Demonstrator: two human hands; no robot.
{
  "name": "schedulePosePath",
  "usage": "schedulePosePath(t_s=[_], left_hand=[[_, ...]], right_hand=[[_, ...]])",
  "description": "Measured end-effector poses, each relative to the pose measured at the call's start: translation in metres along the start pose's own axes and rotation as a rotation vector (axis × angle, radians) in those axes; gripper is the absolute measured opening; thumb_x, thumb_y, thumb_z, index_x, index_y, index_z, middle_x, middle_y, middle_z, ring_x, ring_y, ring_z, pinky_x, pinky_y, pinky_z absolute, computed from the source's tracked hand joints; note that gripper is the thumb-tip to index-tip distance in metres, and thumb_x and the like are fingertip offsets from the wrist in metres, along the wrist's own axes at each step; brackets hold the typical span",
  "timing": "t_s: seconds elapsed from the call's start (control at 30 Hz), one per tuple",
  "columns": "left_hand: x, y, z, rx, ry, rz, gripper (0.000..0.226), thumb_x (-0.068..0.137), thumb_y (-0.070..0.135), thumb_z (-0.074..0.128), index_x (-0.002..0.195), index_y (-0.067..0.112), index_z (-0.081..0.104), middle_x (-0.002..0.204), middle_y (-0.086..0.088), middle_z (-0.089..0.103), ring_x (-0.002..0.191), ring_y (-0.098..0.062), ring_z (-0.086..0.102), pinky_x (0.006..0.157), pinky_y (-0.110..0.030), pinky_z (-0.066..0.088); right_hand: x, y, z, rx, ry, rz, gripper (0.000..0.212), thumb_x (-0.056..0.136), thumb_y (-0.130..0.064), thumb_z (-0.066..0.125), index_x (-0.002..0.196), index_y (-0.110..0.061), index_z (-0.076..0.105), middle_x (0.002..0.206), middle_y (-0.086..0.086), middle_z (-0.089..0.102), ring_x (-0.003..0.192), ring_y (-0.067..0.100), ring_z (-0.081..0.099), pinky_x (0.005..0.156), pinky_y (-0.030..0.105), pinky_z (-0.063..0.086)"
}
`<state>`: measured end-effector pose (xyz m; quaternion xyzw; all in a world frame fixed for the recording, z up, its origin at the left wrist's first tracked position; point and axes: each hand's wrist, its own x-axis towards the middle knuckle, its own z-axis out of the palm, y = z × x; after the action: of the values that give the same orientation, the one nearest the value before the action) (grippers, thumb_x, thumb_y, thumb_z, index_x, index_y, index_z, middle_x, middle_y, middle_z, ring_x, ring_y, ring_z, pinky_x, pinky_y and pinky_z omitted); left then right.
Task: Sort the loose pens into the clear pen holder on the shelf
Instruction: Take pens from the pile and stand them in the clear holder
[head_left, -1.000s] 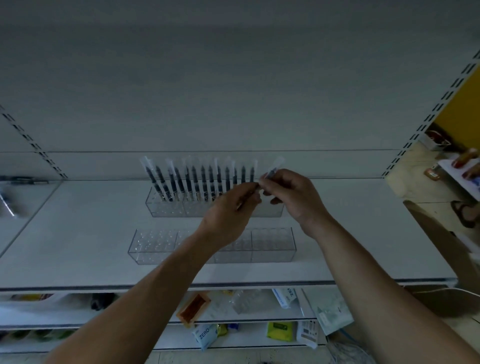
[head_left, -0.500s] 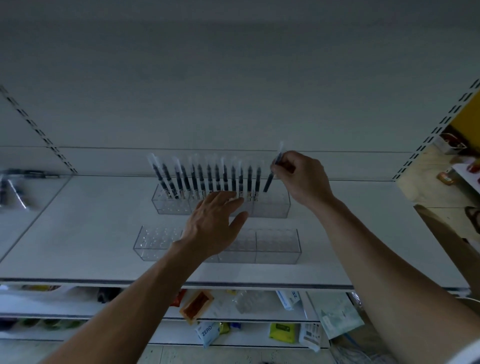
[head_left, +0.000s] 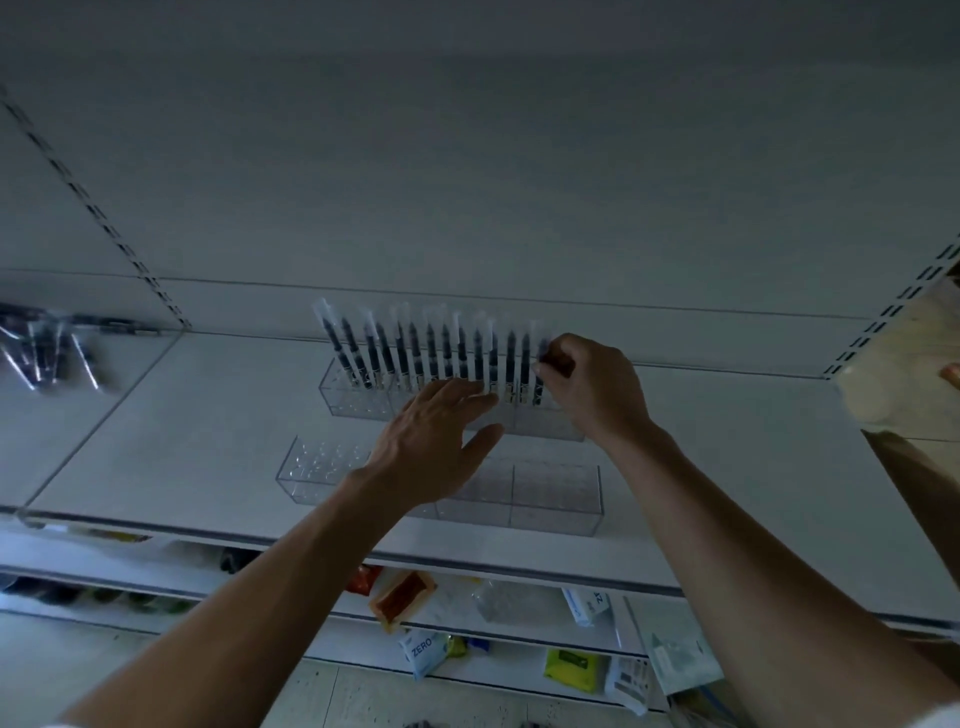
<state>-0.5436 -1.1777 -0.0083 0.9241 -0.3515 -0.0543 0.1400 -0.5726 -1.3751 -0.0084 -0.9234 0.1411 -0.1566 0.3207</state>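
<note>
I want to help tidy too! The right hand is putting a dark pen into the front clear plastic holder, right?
Not quite: the right hand pinches the dark pen over the back clear plastic holder, at the right end of its row of pens. The front clear plastic holder shows no pens. The head view shows this.

Two holders stand apart on the shelf (head_left: 208, 441), one behind the other; the rear pen holder (head_left: 353, 400) carries a row of pens (head_left: 431, 353) upright in it; the front pen holder (head_left: 556, 499) sits nearer the shelf edge; the left hand (head_left: 431, 441) lies over both; the right hand (head_left: 592, 384) pinches the end pen (head_left: 539, 387) at the row's right; loose pens (head_left: 47, 353) lie on the next shelf leftward; packets (head_left: 402, 597) lie on shelves below
</note>
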Motion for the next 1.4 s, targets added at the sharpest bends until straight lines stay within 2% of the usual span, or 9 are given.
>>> schedulePosePath(t_s=[0.17,0.37,0.57,0.77,0.8,0.87,0.97,1.17,1.4], left_hand=[[-0.009,0.0,-0.003,0.036,-0.028,0.009,0.059,0.098,0.052,0.033,0.151,0.027,0.024,0.159,0.006,0.018,0.146,-0.012,0.012,0.118,-0.03,0.008],[-0.055,-0.028,-0.025,-0.003,0.12,-0.044,0.06,0.095,0.056,0.031,0.145,0.024,0.039,0.153,0.003,0.035,0.142,-0.014,0.027,0.117,-0.032,0.017],[-0.125,-0.101,-0.059,-0.005,0.232,-0.155,0.065,0.088,0.06,0.028,0.136,0.023,0.052,0.143,0.0,0.049,0.133,-0.02,0.042,0.111,-0.035,0.028],[-0.21,-0.196,-0.09,0.034,0.188,-0.302,0.056,0.096,0.056,0.035,0.144,0.028,0.042,0.152,0.004,0.037,0.139,-0.018,0.031,0.114,-0.034,0.022],[-0.221,-0.212,-0.094,0.037,0.182,-0.33,0.055,0.096,0.054,0.036,0.144,0.028,0.04,0.153,0.004,0.035,0.14,-0.017,0.029,0.114,-0.034,0.021],[-0.241,-0.24,-0.099,0.03,0.171,-0.388,0.056,0.096,0.054,0.037,0.146,0.028,0.038,0.154,0.004,0.033,0.142,-0.017,0.026,0.115,-0.034,0.02],[-0.258,-0.279,-0.102,0.0,0.146,-0.457,0.059,0.096,0.054,0.037,0.148,0.026,0.033,0.156,0.001,0.028,0.144,-0.019,0.021,0.117,-0.035,0.018],[-0.263,-0.351,-0.112,-0.027,0.113,-0.586,0.063,0.097,0.054,0.035,0.152,0.026,0.023,0.16,0.001,0.017,0.147,-0.019,0.011,0.118,-0.034,0.011],[-0.229,-0.424,-0.127,0.014,0.047,-0.648,0.068,0.097,0.059,0.03,0.154,0.029,0.009,0.162,0.001,0.004,0.148,-0.019,0.002,0.119,-0.038,0.008]], right_hand=[[0.003,0.001,-0.003,0.0,-0.044,0.007,0.017,0.09,-0.03,0.064,0.098,-0.017,0.07,0.093,0.002,0.072,0.083,0.022,0.066,0.074,0.04,0.055],[-0.009,-0.014,-0.02,-0.145,-0.088,0.106,0.04,0.087,-0.042,0.065,0.115,-0.014,0.065,0.108,0.002,0.069,0.102,0.023,0.063,0.088,0.036,0.051],[-0.047,-0.071,-0.014,-0.385,-0.046,0.14,0.026,0.091,-0.044,0.055,0.093,-0.021,0.069,0.096,0.002,0.071,0.092,0.025,0.064,0.074,0.032,0.051],[-0.068,-0.194,0.069,-0.409,-0.065,0.005,0.029,0.092,-0.041,0.05,0.077,-0.017,0.059,0.079,0.001,0.062,0.083,0.025,0.063,0.063,0.028,0.042],[-0.069,-0.213,0.086,-0.391,-0.089,-0.02,0.027,0.092,-0.041,0.049,0.082,-0.019,0.061,0.085,0.002,0.064,0.087,0.026,0.063,0.065,0.028,0.042],[-0.069,-0.248,0.121,-0.353,-0.147,-0.071,0.032,0.094,-0.044,0.049,0.111,-0.021,0.064,0.115,0.004,0.065,0.106,0.026,0.061,0.08,0.03,0.046],[-0.068,-0.291,0.171,-0.327,-0.264,-0.148,0.047,0.096,-0.048,0.047,0.133,-0.019,0.052,0.14,0.004,0.05,0.125,0.024,0.049,0.096,0.032,0.042],[-0.044,-0.343,0.266,-0.26,-0.471,-0.255,0.055,0.096,-0.049,0.046,0.142,-0.019,0.043,0.149,0.001,0.039,0.135,0.022,0.036,0.108,0.032,0.033],[0.008,-0.388,0.355,-0.181,-0.519,-0.335,0.063,0.097,-0.047,0.046,0.149,-0.018,0.03,0.159,0.008,0.02,0.145,0.024,0.02,0.116,0.034,0.02]])
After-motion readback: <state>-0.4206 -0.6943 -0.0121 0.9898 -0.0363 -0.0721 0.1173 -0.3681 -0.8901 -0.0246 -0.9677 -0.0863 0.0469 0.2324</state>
